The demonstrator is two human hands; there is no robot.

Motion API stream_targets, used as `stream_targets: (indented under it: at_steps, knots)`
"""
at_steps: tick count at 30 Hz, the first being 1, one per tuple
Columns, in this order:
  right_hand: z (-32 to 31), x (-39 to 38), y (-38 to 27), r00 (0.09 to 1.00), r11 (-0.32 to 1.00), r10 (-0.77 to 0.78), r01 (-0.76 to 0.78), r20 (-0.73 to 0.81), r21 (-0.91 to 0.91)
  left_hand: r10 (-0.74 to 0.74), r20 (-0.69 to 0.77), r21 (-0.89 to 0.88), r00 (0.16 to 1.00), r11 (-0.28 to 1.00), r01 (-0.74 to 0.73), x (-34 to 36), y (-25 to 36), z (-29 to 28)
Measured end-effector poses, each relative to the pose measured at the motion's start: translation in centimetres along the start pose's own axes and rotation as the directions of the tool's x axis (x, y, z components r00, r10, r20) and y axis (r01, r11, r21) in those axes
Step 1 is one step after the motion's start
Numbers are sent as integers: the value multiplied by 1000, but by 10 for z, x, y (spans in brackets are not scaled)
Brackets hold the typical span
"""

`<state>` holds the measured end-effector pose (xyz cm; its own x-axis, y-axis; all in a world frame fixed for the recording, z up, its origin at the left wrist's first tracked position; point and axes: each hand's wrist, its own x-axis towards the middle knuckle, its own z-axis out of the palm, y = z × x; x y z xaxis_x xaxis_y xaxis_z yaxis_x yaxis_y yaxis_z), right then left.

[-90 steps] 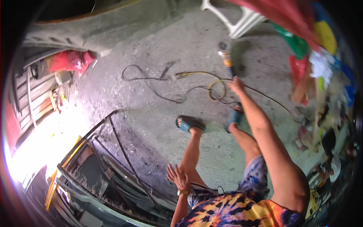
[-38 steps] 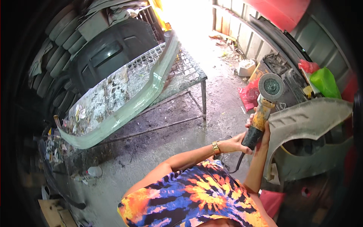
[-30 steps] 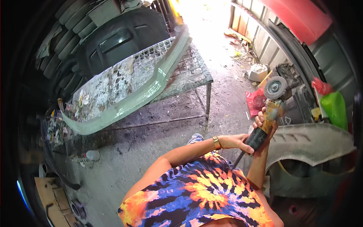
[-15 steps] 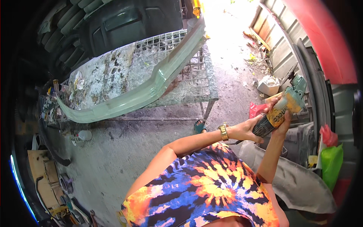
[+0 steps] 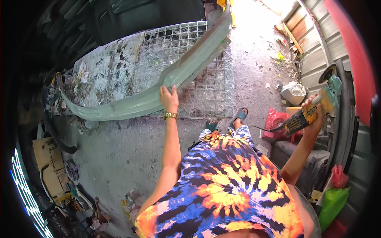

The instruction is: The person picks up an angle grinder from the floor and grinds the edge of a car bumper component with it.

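A long, curved, pale green translucent panel [image 5: 131,106], shaped like a bumper part, lies on a mesh-topped table. My left hand [image 5: 170,100], with a gold watch at the wrist, rests on the panel near its bend; its fingers are stretched out and a little apart. Off to the right, my right hand [image 5: 316,115] is wrapped round the body of an angle grinder [image 5: 298,121], yellow and black with a greenish head. The grinder's dark disc [image 5: 328,73] points up and away from me. Its cord trails from the near end.
The table [image 5: 119,59] has a wire grid and a stained board. A corrugated wall [image 5: 321,35] stands at the right, with a red bag [image 5: 274,121], a white bag [image 5: 293,92] and a green bag [image 5: 334,206] along it. Cardboard [image 5: 48,158] leans at the lower left.
My left hand has let go of the grinder and moved left onto the panel. My right hand has carried the grinder further right. The view has shifted, and both sandalled feet now show.
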<state>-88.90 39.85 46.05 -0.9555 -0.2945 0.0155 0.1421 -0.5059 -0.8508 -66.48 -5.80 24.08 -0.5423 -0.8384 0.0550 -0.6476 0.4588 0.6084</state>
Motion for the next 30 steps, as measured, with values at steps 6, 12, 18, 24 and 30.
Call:
stream_targets:
  at_steps: [6,12,18,24,30]
  knots:
    - [-18,90,25,993,985,97,-87,63,-147,-385,131,156,913,918,365,30,1,38]
    - [-38,191,68,966,904,225,-157,129,-398,-519,102,248,849,839,483,33,12,48]
    - [-40,241,99,915,891,362,-284,178,-354,-504,78,322,860,829,457,36,59,25]
    - [-52,290,131,872,875,460,-413,167,-254,-548,124,324,827,810,489,41,107,37]
    - [-53,302,155,854,849,511,-483,100,-216,29,-106,191,994,982,-9,68,216,50]
